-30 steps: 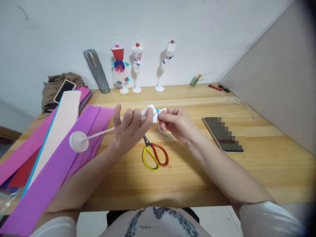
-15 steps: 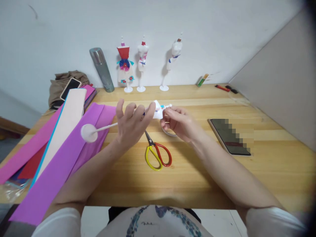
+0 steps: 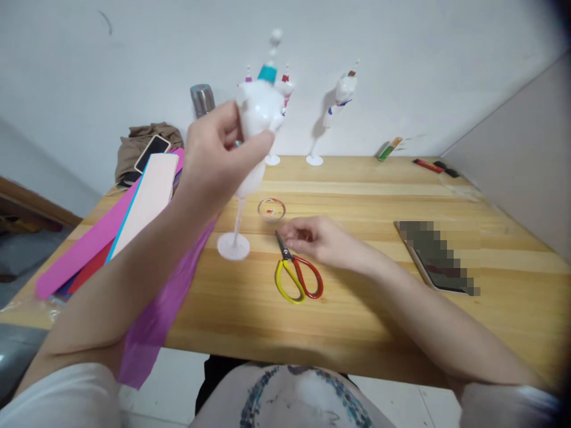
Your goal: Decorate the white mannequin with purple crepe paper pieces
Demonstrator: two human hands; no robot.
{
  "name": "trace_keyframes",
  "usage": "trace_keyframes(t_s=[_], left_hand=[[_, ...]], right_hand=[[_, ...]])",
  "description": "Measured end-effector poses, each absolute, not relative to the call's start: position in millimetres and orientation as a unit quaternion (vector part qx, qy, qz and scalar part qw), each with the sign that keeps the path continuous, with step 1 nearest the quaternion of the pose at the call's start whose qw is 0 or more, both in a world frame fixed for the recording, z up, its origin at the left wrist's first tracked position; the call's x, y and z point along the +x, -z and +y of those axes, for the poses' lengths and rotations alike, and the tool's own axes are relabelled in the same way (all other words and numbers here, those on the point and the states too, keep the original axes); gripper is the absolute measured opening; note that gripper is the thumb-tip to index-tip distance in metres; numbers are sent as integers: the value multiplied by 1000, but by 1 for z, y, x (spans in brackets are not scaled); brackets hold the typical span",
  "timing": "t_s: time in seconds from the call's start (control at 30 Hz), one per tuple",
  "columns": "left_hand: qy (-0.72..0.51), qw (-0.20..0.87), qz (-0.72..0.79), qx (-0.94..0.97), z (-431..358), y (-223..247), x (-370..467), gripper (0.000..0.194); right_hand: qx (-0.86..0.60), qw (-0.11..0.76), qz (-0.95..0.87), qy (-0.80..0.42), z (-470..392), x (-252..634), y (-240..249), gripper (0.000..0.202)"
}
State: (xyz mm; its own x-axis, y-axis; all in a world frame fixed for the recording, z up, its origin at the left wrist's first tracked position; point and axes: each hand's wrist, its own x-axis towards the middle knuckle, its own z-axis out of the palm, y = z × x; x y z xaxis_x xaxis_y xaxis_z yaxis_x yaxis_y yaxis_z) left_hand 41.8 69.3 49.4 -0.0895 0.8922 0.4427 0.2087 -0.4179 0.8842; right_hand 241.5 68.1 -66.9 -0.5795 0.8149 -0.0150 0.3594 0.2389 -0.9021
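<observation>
Upright in my left hand [image 3: 214,154] is a small white mannequin [image 3: 261,110] with a turquoise neck band. My fingers are wrapped around its torso. The mannequin's round base [image 3: 234,246] is low over the table, and I cannot tell whether it touches. My right hand [image 3: 314,238] hovers by the blade tips of the scissors [image 3: 292,267], fingers loosely bent and apart, with nothing visible in them. The scissors have one yellow and one red handle. A shallow clear round dish [image 3: 272,210] with small red bits lies beyond them.
Dressed mannequins stand by the wall, including one at the right [image 3: 345,89]. Purple paper [image 3: 178,297], a pale sheet [image 3: 145,196] and a metal flask [image 3: 202,100] are at the left. A tablet-like device [image 3: 432,261] lies at the right, a glue stick [image 3: 389,148] behind.
My left hand has lifted the mannequin from lying sideways to upright. My right hand has let go of its neck end and moved down beside the scissors. The view has shifted left.
</observation>
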Motion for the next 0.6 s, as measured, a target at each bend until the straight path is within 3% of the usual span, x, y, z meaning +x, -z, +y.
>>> trace_keyframes(t_s=[0.1,0.17,0.23,0.37,0.47,0.6], left_hand=[[-561,412,471,542,73,-21,29,19],[-527,503,479,489,74,4,21,19],[-505,553,481,456,73,25,17,18],[-446,655,425,437,64,37,24,24],[-401,697,399,441,62,34,33,34],[-373,691,416,458,67,40,37,46]], right_hand=[[-439,132,-829,-320,56,246,76,15],[-438,120,-831,-321,52,252,82,14],[-431,158,-807,-372,53,259,84,12],[-459,328,-706,-427,69,268,72,18],[-440,338,-682,-477,79,268,59,23],[-474,332,-686,-441,89,272,62,18]])
